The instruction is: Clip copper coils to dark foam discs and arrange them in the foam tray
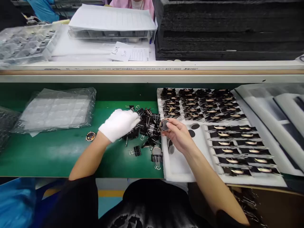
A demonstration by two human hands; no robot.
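My left hand (120, 124), in a white glove, reaches into a pile of black binder clips (148, 126) on the green work surface (59, 155); whether its fingers grip a clip is hidden. My bare right hand (178, 134) pinches a small dark round disc (164, 125) at the left edge of a white foam tray (177, 166). The tray holds rows of black clipped parts (234, 139) with pale centres. A clipped round part (156, 153) lies just left of the tray.
A small round part (90, 136) lies alone on the green surface. Clear plastic blister trays (57, 109) sit at the left. White foam trays (273, 107) stand at the right. A raised shelf (152, 71) carries papers (111, 17) and black foam stacks (228, 28); another person sits behind.
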